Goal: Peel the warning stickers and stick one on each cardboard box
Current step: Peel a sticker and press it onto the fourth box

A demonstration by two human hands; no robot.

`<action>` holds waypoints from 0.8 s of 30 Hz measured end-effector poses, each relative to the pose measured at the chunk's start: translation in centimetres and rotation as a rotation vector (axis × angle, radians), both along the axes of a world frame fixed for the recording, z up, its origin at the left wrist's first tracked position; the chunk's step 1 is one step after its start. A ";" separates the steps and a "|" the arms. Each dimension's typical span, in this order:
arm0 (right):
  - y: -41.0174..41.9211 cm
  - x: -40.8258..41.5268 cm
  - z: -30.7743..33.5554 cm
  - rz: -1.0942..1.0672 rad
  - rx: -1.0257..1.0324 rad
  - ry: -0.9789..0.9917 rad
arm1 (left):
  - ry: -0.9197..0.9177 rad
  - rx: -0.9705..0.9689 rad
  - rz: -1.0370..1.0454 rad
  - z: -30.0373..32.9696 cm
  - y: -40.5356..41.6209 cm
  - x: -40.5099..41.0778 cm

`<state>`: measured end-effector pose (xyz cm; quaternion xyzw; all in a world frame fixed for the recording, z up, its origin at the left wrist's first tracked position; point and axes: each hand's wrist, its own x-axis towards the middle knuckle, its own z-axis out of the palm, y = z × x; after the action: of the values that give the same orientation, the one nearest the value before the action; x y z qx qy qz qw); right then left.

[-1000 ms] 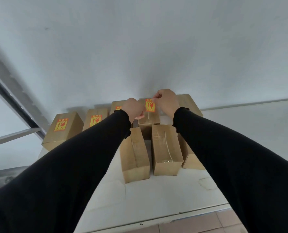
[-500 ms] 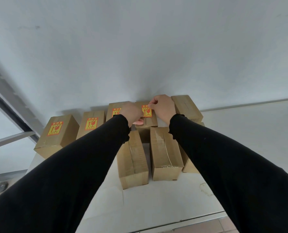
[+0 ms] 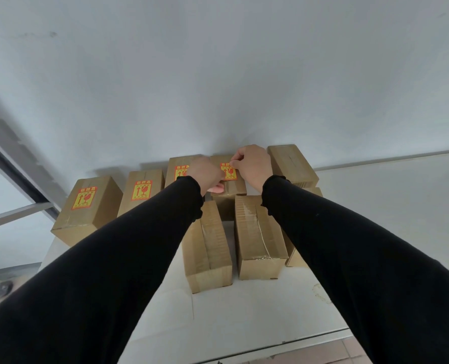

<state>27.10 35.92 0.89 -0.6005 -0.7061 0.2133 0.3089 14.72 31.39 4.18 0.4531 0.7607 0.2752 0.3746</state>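
One warning sticker (image 3: pixel 228 171), red and yellow, partly laid on the top face of the fourth box (image 3: pixel 230 189) in the back row, against the wall (image 3: pixel 218 88). Pinched at its upper right corner between thumb and fingertip of the right hand (image 3: pixel 253 164), other fingers curled. Met at its left edge by the left hand (image 3: pixel 207 174), back turned to the camera; one fingertip pressing the cardboard just below the sticker, the rest hidden, so cannot tell whether gripping or flat.

To the left, three labelled boxes (image 3: pixel 87 206) in the same row. To the right and nearer, four plain boxes (image 3: pixel 260 237), one largely under the right sleeve. All on a white worktop (image 3: pixel 244 311).

Probable risks:
- Could crease or trap a bubble if the pinched corner drops before the lower part is smoothed down.
- Might end up crooked if pulled sideways while half stuck.
- May nudge the light box out of line under an uneven press.
- Could knock the near plain boxes with either forearm, both passing close above them.
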 end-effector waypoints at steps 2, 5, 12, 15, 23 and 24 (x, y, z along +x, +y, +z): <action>-0.1 -0.1 0.0 -0.004 0.003 -0.008 | 0.015 -0.011 0.012 0.0 0.1 0.2; -0.2 -0.4 0.0 -0.012 0.001 -0.014 | 0.081 -0.009 -0.053 -0.3 0.0 0.2; -0.2 -0.7 0.6 -0.052 -0.006 0.015 | 0.056 0.048 -0.074 -1.1 0.0 -0.2; -0.5 -0.9 0.7 -0.053 0.004 0.025 | 0.066 0.090 -0.101 -1.3 -0.1 -0.4; -1.7 1.6 2.2 0.197 -0.076 -0.126 | 0.102 0.224 -0.195 -1.0 -0.7 -0.5; -1.8 1.7 2.4 0.208 -0.081 -0.157 | 0.153 0.183 -0.205 -0.9 -0.5 -0.4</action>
<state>28.84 34.08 3.27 -0.5507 -0.7774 0.2249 0.2045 14.33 30.89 3.28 0.5805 0.7084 0.2682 0.2987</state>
